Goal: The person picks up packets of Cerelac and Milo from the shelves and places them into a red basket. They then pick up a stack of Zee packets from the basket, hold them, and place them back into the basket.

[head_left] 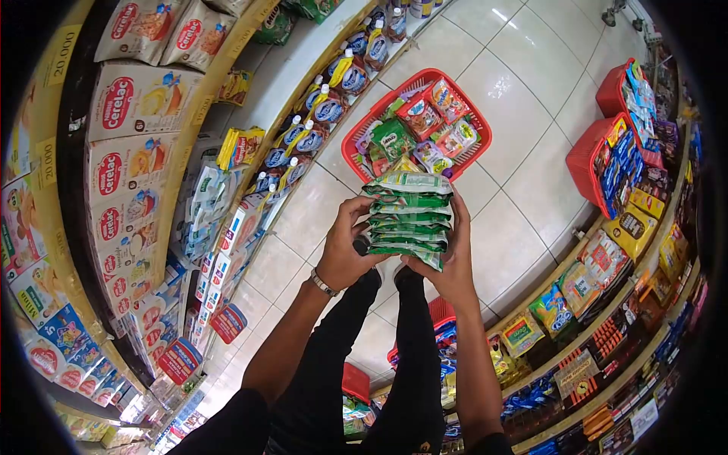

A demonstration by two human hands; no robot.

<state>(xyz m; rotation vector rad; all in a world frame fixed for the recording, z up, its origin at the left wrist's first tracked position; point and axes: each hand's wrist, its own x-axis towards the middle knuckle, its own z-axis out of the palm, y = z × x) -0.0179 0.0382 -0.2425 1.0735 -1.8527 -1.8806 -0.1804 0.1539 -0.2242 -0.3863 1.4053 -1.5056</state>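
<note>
Between my two hands is a stack of green packets (pixel 409 220), several layers deep, held in front of my body above the tiled floor. My left hand (pixel 345 246) presses the stack's left side, fingers curled round its edge. On the opposite side my right hand (pixel 455 250) grips the packets, with the thumb low and fingers along the edge. Just beyond the stack, a red basket (pixel 485 129) sits on the floor with mixed packets inside. Among them lies a green Milo packet (pixel 393 140). The stack hides the basket's near edge in part.
Shelves of Cerelac boxes (pixel 112 173) rise on the left, with spouted pouches (pixel 330 106) on a low shelf. Along the right run shelves of snack packets (pixel 580 284). More red baskets (pixel 588 163) stand at the right, and another red container (pixel 356 381) is near my legs.
</note>
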